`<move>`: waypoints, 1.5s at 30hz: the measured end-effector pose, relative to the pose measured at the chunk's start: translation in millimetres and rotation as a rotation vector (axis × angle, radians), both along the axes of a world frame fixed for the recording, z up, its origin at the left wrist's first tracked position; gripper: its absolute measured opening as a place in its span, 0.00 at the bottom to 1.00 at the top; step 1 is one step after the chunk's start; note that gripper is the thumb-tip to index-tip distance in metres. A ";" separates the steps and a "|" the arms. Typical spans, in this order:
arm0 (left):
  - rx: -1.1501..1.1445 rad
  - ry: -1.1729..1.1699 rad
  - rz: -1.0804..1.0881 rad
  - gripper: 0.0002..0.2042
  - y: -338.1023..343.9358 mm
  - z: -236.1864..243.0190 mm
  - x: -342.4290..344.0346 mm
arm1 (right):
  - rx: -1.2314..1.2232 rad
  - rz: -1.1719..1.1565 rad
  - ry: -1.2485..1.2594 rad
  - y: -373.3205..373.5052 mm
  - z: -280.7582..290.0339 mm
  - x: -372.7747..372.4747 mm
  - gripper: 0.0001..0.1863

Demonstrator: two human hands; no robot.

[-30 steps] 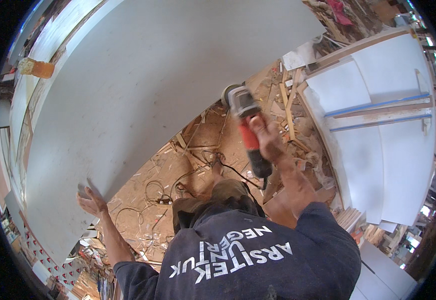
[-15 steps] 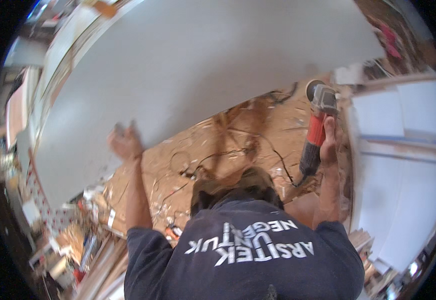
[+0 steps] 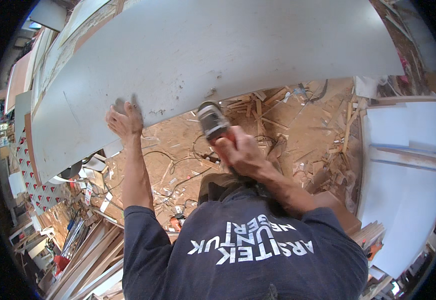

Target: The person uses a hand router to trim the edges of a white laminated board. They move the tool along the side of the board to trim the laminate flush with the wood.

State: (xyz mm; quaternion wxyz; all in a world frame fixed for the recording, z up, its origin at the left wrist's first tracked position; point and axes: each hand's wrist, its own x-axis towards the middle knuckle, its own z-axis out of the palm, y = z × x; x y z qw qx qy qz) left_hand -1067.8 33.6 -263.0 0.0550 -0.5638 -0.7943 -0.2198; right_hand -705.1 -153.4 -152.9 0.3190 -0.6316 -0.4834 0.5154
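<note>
A large pale grey panel (image 3: 218, 45) spans the upper part of the view, its near edge slanting up to the right, with dark crumbs of debris on its face. My left hand (image 3: 126, 121) lies on the panel close to that edge, fingers apart and holding nothing. Wrapped around the red body of an angle grinder (image 3: 213, 120) is my right hand (image 3: 243, 154). The grinder's head is at the panel's near edge, right of my left hand; whether its disc touches the panel I cannot tell.
Wood offcuts, shavings and a dark cable (image 3: 178, 162) litter the brown floor (image 3: 298, 135). White panels (image 3: 403, 200) stand at the right. Long wood strips (image 3: 90, 255) are stacked at lower left, near an orange-and-black tool (image 3: 177, 221) on the floor.
My right hand has brought the grinder leftward from the far right to the panel's near edge. My left hand stays on the panel in about the same place.
</note>
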 end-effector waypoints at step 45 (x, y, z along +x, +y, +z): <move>0.264 0.019 -0.352 0.38 5.8 15.0 179.5 | 0.226 -0.428 -0.007 -27.9 -65.3 175.2 0.28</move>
